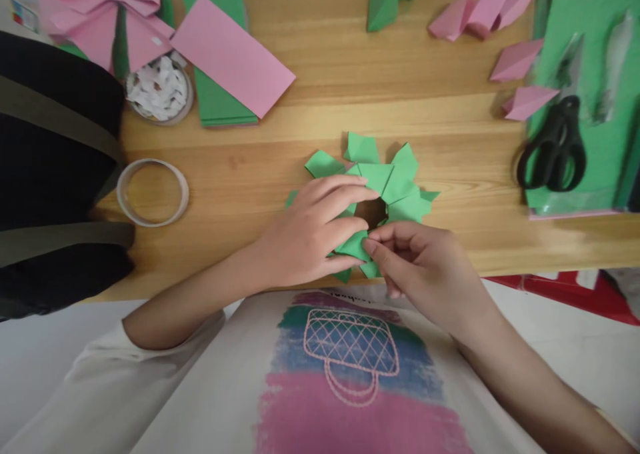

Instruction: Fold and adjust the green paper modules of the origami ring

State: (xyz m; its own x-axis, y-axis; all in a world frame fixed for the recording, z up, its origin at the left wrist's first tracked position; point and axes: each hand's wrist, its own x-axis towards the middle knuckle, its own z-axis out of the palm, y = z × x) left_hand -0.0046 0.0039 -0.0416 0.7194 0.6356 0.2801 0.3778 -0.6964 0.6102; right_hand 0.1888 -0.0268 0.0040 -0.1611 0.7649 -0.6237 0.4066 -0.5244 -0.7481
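A ring of folded green paper pieces (400, 181) lies near the front edge of the wooden table, with pointed flaps around its outside and a hole in the middle. My left hand (315, 231) reaches over its left side, fingers spread across the folds and a green flap held between thumb and index finger. From the right, my right hand (425, 261) pinches the edge of that same front part between thumb and fingertips. Both hands meet at the near side of the ring, where my fingers partly hide the folds.
A tape roll (153, 193) and a bowl of white scraps (163, 91) are at left, near a black bag (55, 154). Pink paper (233, 54) tops green sheets. Scissors (553, 144) and a cutter (615, 67) lie right, near folded pink pieces (517, 61). A pink bow (110, 14) is far left.
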